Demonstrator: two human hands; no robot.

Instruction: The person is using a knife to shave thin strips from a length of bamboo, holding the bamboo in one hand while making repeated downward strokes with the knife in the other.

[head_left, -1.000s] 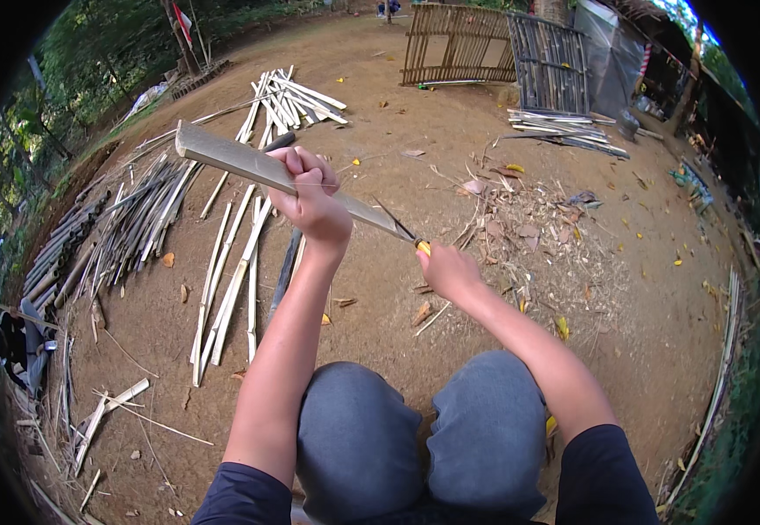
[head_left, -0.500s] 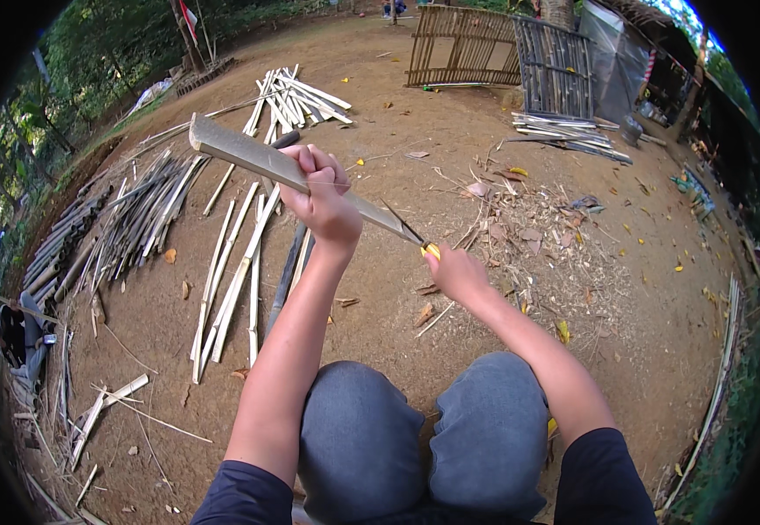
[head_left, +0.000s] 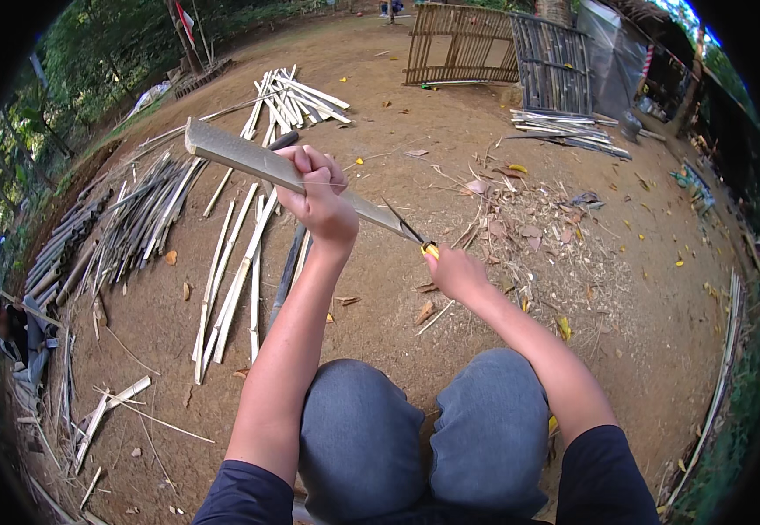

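Note:
My left hand (head_left: 320, 199) is closed round a long, pale split-bamboo slat (head_left: 233, 156), held slanting in front of my knees. Its broad end points up to the far left, and its other end runs down toward my right hand (head_left: 460, 275). That hand is wrapped round the yellow handle of a knife (head_left: 431, 250). The thin dark blade lies at the lower end of the slat and appears to touch it; the exact contact is too small to make out.
Long bamboo strips (head_left: 238, 280) lie on the ground to the left, beside a heap of darker bamboo pieces (head_left: 139, 219). Another pile of pale strips (head_left: 297, 96) lies farther off. Shavings and dry leaves (head_left: 555, 254) litter the ground at right. Bamboo panels (head_left: 463, 48) stand at the back.
The slat and my left hand have shifted very slightly to the left. The knife and my right hand have stayed nearly where they were, both grips unchanged.

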